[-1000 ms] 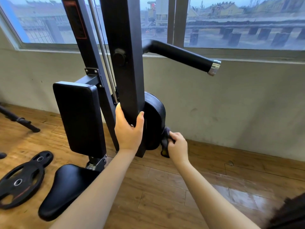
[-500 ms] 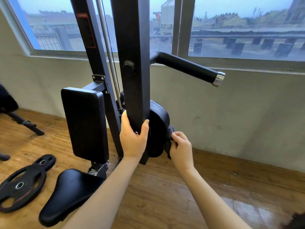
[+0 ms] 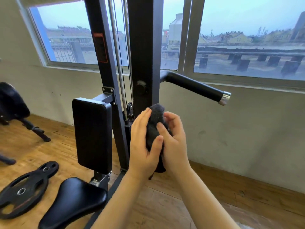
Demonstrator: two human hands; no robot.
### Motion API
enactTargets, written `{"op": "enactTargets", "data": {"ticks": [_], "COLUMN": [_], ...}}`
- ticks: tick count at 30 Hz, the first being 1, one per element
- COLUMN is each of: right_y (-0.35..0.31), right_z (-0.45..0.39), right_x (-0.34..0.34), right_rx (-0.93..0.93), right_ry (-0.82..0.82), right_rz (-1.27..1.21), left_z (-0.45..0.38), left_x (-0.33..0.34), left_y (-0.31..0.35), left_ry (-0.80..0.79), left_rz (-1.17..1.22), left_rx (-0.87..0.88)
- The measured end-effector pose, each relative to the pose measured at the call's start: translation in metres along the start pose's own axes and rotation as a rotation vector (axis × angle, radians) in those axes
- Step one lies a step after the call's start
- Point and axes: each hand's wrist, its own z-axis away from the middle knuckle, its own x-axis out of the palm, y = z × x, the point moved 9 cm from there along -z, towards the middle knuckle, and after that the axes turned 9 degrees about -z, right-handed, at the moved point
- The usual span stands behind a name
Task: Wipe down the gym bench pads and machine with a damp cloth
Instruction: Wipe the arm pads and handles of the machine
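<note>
My left hand (image 3: 145,146) has let go of the upright post (image 3: 145,52) and joined my right hand (image 3: 175,142); both now clasp the dark cloth (image 3: 156,124) bunched between them, in front of the post. I judge I'm refolding it before wiping again.

The cloth (image 3: 156,128) looks like dark, fuzzy, matt fabric. The machine's upright post (image 3: 145,52) is matt black painted metal with a fine texture. The back pad (image 3: 92,136) and seat (image 3: 72,204) are smooth black vinyl with a soft sheen. The handle (image 3: 194,87) ends in a shiny chrome cap. The floor (image 3: 165,205) is glossy wood plank.
</note>
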Motion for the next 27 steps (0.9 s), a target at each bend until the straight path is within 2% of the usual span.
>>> {"op": "enactTargets", "data": {"ticks": [4,5,7,10,12,15,16,17,19,21,23,25,27], "right_y": [0.016,0.015,0.007,-0.004,-0.011,-0.003,0.006,0.017,0.041,0.051,0.053,0.055,0.054], "right_z": [-0.003,-0.005,-0.011,-0.014,-0.009,-0.010,-0.012,-0.014,-0.014,-0.010,-0.008,-0.009,-0.008], "right_x": [0.022,0.023,0.020,0.015,0.009,-0.027,-0.034,-0.035,-0.022,-0.007,0.002,0.006,0.009], "right_rx": [0.155,0.133,-0.024,-0.306,-0.476,-0.482,-0.414,-0.329,-0.187,-0.168,-0.187,-0.189,-0.211], "right_ry": [-0.167,-0.196,-0.190,-0.080,-0.009,0.240,0.292,0.295,0.246,0.255,0.320,0.394,0.457], "right_rz": [-0.185,-0.180,-0.052,0.165,0.224,0.259,0.303,0.342,0.393,0.462,0.561,0.674,0.767], "left_z": [-0.007,-0.007,-0.008,-0.012,-0.013,-0.020,-0.029,-0.045,-0.080,-0.096,-0.095,-0.094,-0.094], "left_x": [-0.023,-0.029,-0.035,-0.042,-0.056,-0.096,-0.100,-0.093,-0.048,0.006,0.040,0.053,0.053], "left_y": [-0.015,-0.017,-0.021,-0.022,-0.030,-0.079,-0.098,-0.115,-0.131,-0.119,-0.105,-0.101,-0.100], "left_ry": [-0.101,-0.090,-0.037,0.070,0.167,0.440,0.450,0.370,0.025,-0.361,-0.661,-0.810,-0.798], "left_rz": [0.004,0.006,-0.017,-0.011,0.043,0.147,0.158,0.153,0.096,0.128,0.202,0.185,0.157], "left_rx": [-0.024,-0.037,-0.086,-0.158,-0.211,-0.354,-0.399,-0.431,-0.381,-0.197,-0.095,-0.027,0.061]}}
